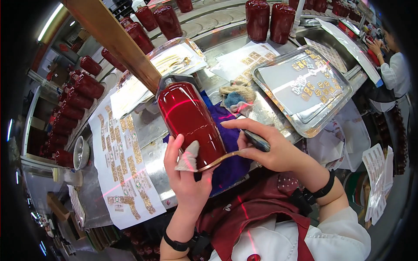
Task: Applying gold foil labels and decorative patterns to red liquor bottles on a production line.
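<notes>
A glossy dark-red bottle (pixel 187 117) lies tilted, its base toward me and its neck end at a wooden post. My left hand (pixel 187 178) is closed around its base end, with a pale cloth cover (pixel 189 157) on one finger. My right hand (pixel 270 148) grips a dark-handled tool (pixel 257 141) in a closed hold; its working end cannot be made out. A thin gold-brown strip (pixel 220 160) runs along the bottle's base edge to my right thumb. Under the bottle lies a purple cloth (pixel 230 167).
The wooden post (pixel 117 43) slants in from upper left. Sheets of gold decals (pixel 124 169) lie left; a metal tray (pixel 305 87) with small decals stands right. Rags (pixel 237 98) sit behind the bottle. More red bottles (pixel 167 21) line a conveyor. Another person (pixel 394 65) works far right.
</notes>
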Demonstrator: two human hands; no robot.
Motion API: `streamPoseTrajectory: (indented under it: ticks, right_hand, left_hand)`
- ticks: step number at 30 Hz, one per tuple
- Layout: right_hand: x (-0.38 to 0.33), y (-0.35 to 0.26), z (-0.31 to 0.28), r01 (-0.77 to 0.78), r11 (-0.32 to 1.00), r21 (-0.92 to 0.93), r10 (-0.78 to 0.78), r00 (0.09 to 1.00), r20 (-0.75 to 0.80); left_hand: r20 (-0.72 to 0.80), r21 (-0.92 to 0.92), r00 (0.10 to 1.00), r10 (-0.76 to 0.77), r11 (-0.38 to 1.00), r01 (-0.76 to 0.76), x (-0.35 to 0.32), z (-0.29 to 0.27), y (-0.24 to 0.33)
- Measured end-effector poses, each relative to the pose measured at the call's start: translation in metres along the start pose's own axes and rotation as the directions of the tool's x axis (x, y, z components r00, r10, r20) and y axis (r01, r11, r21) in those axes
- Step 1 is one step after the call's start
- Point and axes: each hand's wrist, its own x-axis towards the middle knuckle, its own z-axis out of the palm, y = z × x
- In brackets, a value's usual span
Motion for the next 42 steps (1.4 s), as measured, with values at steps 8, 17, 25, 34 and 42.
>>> streamPoseTrajectory:
  ticks: [8,17,25,34,42]
  right_hand:
    - [0.000,0.006,-0.007,0.018,0.999,0.027,-0.017,0.999,-0.027]
    - [-0.001,0.005,-0.010,0.004,0.999,0.037,-0.004,1.000,-0.009]
    - [0.003,0.003,-0.002,-0.055,0.998,-0.004,0.055,0.998,-0.027]
    - [-0.001,-0.001,-0.006,-0.015,0.999,0.051,0.015,1.000,0.000]
    - [0.001,0.007,-0.003,0.006,1.000,-0.024,-0.007,0.999,-0.040]
  left_hand:
    - [-0.091,-0.030,0.995,0.033,0.999,-0.036,-0.025,-0.021,-0.011]
    - [0.026,0.242,0.969,0.246,0.939,-0.244,-0.012,-0.019,0.001]
    - [-0.044,0.119,0.972,0.232,0.967,-0.226,0.002,0.000,0.007]
    - [-0.077,-0.045,0.991,0.109,0.993,-0.113,-0.029,-0.015,-0.005]
    - [-0.002,0.251,0.955,0.296,0.925,-0.286,-0.007,-0.012,0.008]
